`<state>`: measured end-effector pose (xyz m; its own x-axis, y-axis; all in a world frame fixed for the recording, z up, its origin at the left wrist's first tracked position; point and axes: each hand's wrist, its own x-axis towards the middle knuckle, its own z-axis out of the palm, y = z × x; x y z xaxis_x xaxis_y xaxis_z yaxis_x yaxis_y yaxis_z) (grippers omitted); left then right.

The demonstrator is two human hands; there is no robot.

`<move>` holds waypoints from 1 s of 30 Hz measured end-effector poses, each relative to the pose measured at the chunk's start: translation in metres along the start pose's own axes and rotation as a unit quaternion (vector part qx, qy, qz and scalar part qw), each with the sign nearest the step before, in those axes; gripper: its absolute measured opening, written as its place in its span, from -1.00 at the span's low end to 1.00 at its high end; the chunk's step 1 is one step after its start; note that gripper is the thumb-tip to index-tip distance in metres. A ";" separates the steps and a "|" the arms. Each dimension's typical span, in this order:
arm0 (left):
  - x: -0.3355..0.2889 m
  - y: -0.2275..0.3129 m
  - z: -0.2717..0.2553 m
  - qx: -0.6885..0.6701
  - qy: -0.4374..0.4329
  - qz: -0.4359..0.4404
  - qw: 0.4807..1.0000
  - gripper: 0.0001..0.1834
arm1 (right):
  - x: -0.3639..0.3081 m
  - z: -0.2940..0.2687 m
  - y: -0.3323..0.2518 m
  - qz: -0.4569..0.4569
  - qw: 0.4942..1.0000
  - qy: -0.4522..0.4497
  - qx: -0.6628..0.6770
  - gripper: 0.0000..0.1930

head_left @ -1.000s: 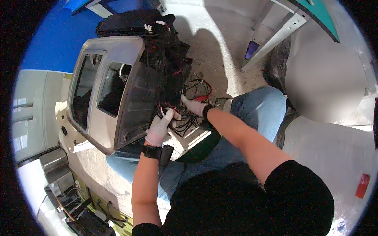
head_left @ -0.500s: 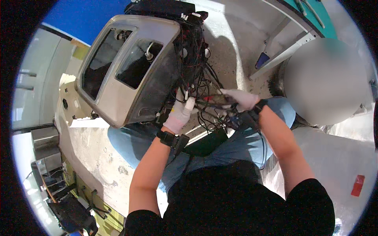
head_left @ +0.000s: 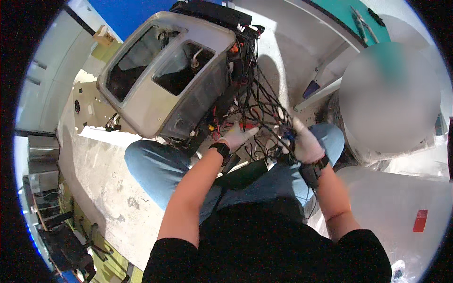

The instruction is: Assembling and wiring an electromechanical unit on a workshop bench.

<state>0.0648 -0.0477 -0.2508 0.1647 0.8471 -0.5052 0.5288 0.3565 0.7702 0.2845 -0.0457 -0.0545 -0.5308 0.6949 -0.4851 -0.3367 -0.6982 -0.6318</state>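
Concrete floor point(head_left: 108, 188), stained and dusty, fills the lower left of the view and serves as the work surface; the person sits on it with legs in blue jeans point(head_left: 155, 174) drawn up beneath the work. Nearest the camera, both forearms rise from a black shirt point(head_left: 264, 245), each wrist carrying a dark band. Left hand point(head_left: 236, 137), in a white glove, lies flat and partly spread, index finger extended toward the right and resting among the wires point(head_left: 259, 108). Right hand point(head_left: 304, 144), also gloved, is curled closed around a bundle of those wires where a small blue connector point(head_left: 289, 134) shows; whether the fingers pinch the connector itself or only the strands beside it cannot be told. Between the hands the wires form a loose black tangle with a few red strands, lying over the knees and running upward. Beyond them, the wires enter the rear of a grey panel point(head_left: 160, 80), tilted on its side just left of the hands, with two dark rectangular openings in its face. A black box point(head_left: 212, 12) sits against the panel's far edge. Farther right, a white frame leg point(head_left: 325, 78) stands on the floor below a teal tabletop point(head_left: 349, 23).
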 end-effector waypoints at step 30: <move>-0.170 0.124 -0.063 -0.586 -0.162 0.073 0.791 -0.28 | -0.100 0.092 -0.035 -0.292 0.529 -0.285 -0.744 -0.49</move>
<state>0.0498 -0.1225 -0.0449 0.4570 0.8354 -0.3053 -0.6190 0.5452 0.5653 0.2775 -0.1069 0.0716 -0.9654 0.2562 0.0480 0.1872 0.8095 -0.5564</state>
